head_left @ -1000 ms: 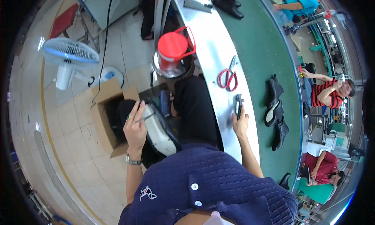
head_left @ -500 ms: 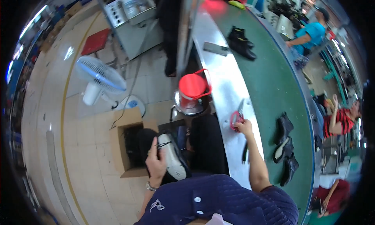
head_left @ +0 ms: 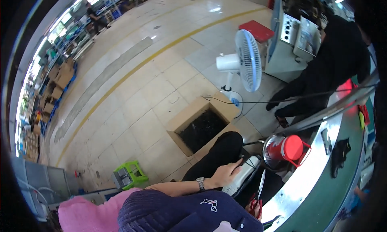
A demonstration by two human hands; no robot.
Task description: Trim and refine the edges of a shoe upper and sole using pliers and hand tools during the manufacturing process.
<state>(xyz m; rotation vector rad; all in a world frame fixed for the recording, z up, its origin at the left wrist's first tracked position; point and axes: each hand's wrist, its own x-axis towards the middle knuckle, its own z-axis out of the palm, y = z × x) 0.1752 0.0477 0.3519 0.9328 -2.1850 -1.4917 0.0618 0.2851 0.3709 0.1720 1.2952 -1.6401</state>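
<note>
Left hand (head_left: 226, 175) curled round shoe (head_left: 243, 177); right hand (head_left: 254, 210) closed on red-handled scissors (head_left: 261, 187); shoe between them.

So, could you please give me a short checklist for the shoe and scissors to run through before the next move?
1. Left hand on the shoe: ok, it grips the shoe with the pale face upward.
2. Right hand holding the scissors at the red handles: ok.
3. Left hand apart from the scissor blades: ok, a gap shows in this view.
4. Scissor blades fully closed: cannot tell, too small here.
5. Pale face free of dark strands: not ok, some cross it near one end.
</note>
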